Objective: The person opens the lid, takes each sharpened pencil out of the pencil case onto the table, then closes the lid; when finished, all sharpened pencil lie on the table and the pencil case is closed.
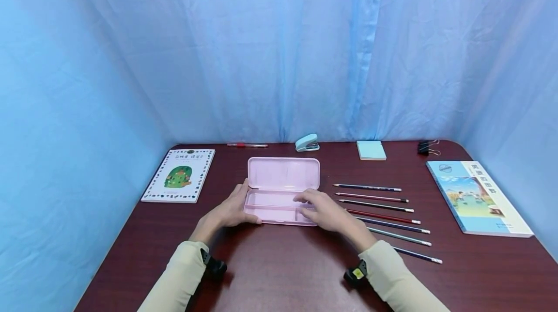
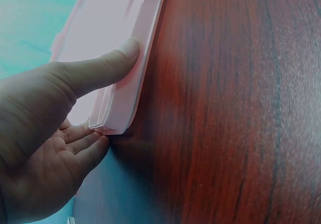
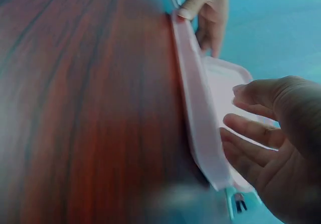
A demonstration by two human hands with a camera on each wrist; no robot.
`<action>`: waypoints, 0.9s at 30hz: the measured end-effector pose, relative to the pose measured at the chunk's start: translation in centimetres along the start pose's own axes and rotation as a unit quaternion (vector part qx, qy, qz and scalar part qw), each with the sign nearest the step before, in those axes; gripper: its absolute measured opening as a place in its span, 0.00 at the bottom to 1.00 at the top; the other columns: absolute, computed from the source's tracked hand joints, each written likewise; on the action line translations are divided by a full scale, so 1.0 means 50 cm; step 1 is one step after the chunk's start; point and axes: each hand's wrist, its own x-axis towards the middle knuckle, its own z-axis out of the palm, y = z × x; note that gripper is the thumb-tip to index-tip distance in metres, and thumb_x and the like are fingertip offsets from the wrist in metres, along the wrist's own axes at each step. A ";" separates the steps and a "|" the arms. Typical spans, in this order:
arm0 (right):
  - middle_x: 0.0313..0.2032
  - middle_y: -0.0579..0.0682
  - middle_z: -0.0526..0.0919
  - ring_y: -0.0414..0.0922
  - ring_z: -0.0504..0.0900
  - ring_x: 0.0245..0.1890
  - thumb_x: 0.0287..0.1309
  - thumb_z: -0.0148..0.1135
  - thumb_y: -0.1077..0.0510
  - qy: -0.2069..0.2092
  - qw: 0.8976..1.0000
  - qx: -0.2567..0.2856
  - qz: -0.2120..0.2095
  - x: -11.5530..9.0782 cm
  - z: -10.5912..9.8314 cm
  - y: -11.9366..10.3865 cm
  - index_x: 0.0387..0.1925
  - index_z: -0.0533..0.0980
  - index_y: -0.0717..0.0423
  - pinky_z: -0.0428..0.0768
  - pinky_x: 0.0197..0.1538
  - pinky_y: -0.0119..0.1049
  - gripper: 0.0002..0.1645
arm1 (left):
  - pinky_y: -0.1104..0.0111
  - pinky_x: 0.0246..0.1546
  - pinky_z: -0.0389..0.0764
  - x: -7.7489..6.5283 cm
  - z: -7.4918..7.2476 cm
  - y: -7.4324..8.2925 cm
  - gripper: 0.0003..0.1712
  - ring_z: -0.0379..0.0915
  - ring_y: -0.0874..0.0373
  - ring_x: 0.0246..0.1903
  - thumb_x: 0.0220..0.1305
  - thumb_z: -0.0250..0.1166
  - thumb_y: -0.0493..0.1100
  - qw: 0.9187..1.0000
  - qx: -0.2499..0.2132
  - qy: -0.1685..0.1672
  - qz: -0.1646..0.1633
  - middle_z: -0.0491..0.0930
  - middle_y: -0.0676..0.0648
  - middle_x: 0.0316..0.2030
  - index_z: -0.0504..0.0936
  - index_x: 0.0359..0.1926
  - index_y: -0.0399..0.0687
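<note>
An open pink pencil case [image 1: 272,214] lies on the table in the head view, its lid [image 1: 283,174] tipped back on the far side. Dividers split its tray into compartments, and I see nothing lying in them. My left hand [image 1: 228,210] holds the case's left end, with the thumb on the front wall and the fingers along the left side, as the left wrist view [image 2: 65,113] also shows. Over the right part of the tray hovers my right hand [image 1: 327,210], fingers loosely bent and holding nothing; whether a fingertip touches the case I cannot tell.
Several pencils [image 1: 377,205] lie in a row right of the case, some partly behind the right arm. Along the back are a red pen [image 1: 247,145], a stapler [image 1: 307,143], sticky notes [image 1: 371,150] and a binder clip [image 1: 425,147]. Books lie left [image 1: 178,176] and right [image 1: 479,198].
</note>
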 end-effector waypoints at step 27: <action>0.31 0.49 0.81 0.40 0.76 0.32 0.50 0.59 0.70 -0.029 0.999 0.025 0.029 0.036 -0.019 0.014 0.38 0.80 0.58 0.75 0.39 0.35 0.13 | 0.59 0.63 0.56 -0.001 0.001 -0.005 0.72 0.51 0.51 0.64 0.38 0.75 0.59 1.000 0.005 -0.002 0.000 0.51 0.39 0.66 0.36 0.72 0.41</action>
